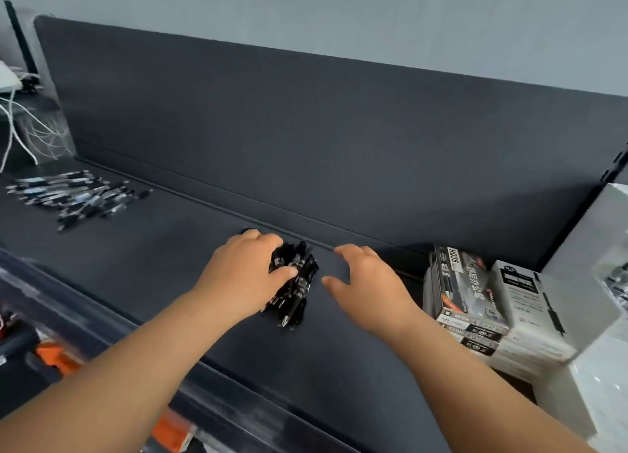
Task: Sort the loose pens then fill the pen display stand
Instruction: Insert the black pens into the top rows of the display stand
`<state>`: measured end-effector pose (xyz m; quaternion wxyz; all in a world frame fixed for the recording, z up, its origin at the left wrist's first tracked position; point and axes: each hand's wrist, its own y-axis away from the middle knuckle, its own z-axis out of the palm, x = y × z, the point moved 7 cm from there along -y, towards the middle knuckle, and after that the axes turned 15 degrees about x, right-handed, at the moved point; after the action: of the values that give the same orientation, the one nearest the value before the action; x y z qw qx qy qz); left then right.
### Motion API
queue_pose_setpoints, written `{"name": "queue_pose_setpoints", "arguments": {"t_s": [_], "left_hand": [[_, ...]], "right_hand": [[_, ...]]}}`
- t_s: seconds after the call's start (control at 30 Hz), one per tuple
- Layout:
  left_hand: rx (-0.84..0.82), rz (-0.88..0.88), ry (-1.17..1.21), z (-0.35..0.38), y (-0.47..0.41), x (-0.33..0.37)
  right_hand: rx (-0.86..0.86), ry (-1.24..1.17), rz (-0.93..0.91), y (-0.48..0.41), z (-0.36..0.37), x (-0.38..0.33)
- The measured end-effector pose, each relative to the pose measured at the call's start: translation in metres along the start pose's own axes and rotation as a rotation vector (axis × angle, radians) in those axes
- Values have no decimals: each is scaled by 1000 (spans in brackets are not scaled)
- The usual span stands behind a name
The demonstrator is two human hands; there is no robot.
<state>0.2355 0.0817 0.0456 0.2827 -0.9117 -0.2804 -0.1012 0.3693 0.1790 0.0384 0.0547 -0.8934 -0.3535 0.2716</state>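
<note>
A bundle of black pens (296,284) lies on the dark shelf (170,248) near its back wall. My left hand (246,275) grips the bundle from the left, fingers curled over the top and thumb pressed on its side. Just right of the bundle, my right hand (362,282) hovers with fingers spread and relaxed, holding nothing. A second heap of loose pens (73,196), black, grey and clear, is spread out at the shelf's far left.
Stacked pen boxes (465,299) and a white box (530,313) stand at the right end of the shelf. White cables (20,126) hang at the far left. Below the shelf's front edge, orange packaging (56,355) shows on a lower level.
</note>
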Motion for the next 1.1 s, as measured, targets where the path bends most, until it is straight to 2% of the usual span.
{"name": "queue_pose_setpoints", "arguments": {"t_s": [0.2,0.4,0.6,0.77,1.1], "left_hand": [[-186,-82,92,36,-22,-20],[-203,-170,-46,62,-41,-34],[-206,-235,-2,78,-52,-43],[-295,-242,120,88,-52,-43],[-426,-370,394,100,-51,-39]], "right_hand": [[-64,-130,299,-15,42,13],[-76,-400,623,-25,81,25],[-61,-488,671,-46,99,20],[-65,-573,765,-52,112,24],[-223,-732,821,-56,124,24]]}}
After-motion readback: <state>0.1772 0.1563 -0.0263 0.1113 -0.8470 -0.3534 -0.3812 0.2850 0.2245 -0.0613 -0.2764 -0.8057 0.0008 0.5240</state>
